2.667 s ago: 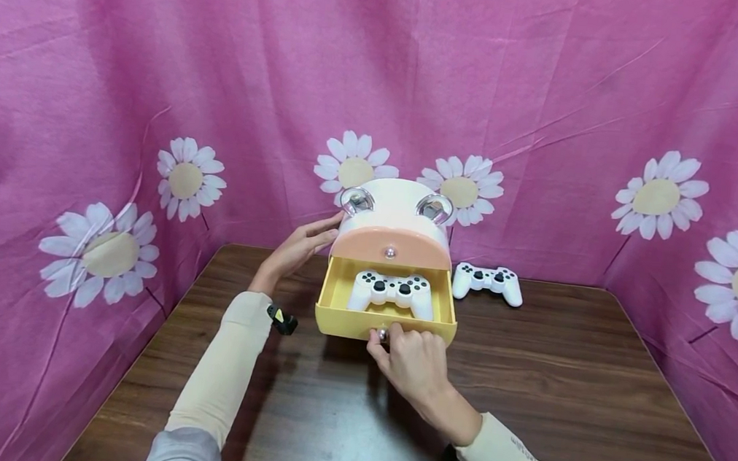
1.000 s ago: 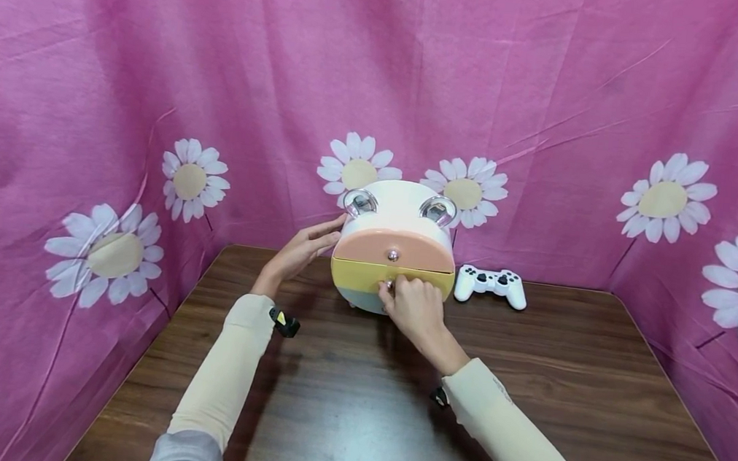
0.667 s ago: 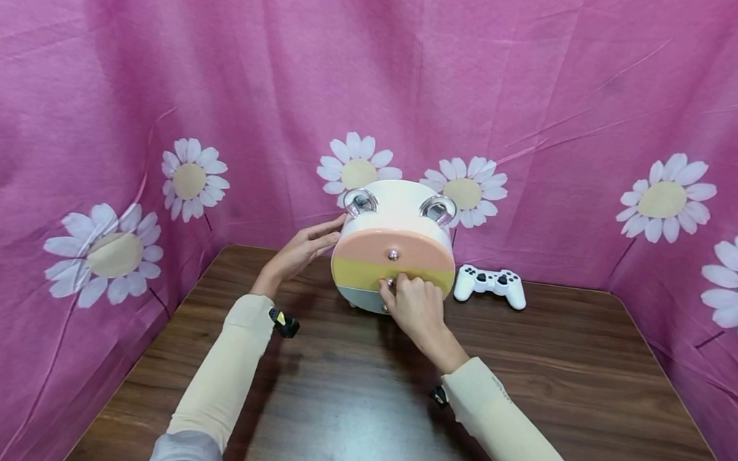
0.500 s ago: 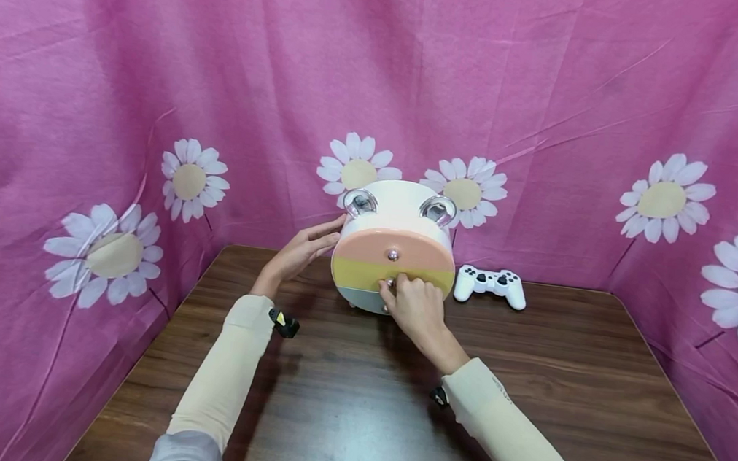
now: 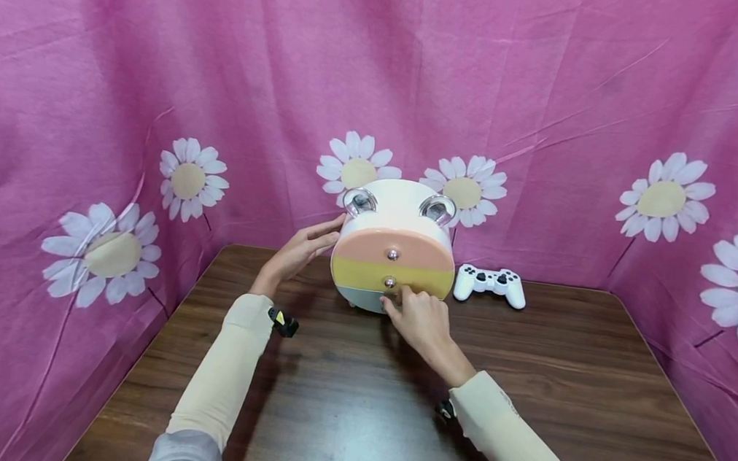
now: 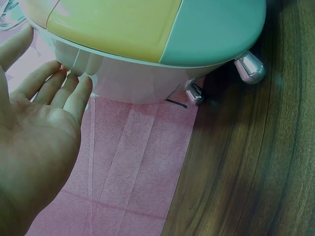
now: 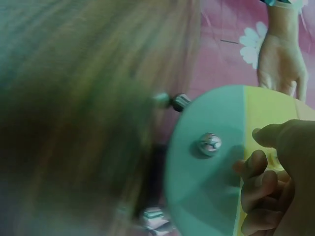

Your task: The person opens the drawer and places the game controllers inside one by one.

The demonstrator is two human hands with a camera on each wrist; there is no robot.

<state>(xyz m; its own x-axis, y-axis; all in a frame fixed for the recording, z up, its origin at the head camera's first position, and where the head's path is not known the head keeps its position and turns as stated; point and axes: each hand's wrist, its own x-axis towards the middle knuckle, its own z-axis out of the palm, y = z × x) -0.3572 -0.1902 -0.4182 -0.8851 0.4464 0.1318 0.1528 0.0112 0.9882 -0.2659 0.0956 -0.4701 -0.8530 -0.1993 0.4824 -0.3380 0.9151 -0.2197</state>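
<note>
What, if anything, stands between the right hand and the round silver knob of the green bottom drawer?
Nothing visible does. In the right wrist view, only open space separates the right hand from the round silver knob.

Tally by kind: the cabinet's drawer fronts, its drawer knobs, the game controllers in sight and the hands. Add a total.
Drawer fronts: 3 (orange front, yellow front, green front)
Drawer knobs: 3 (upper knob, middle knob, lower knob)
Game controllers in sight: 1 (white controller)
Hands: 2 (left hand, right hand)
Total: 9
</note>
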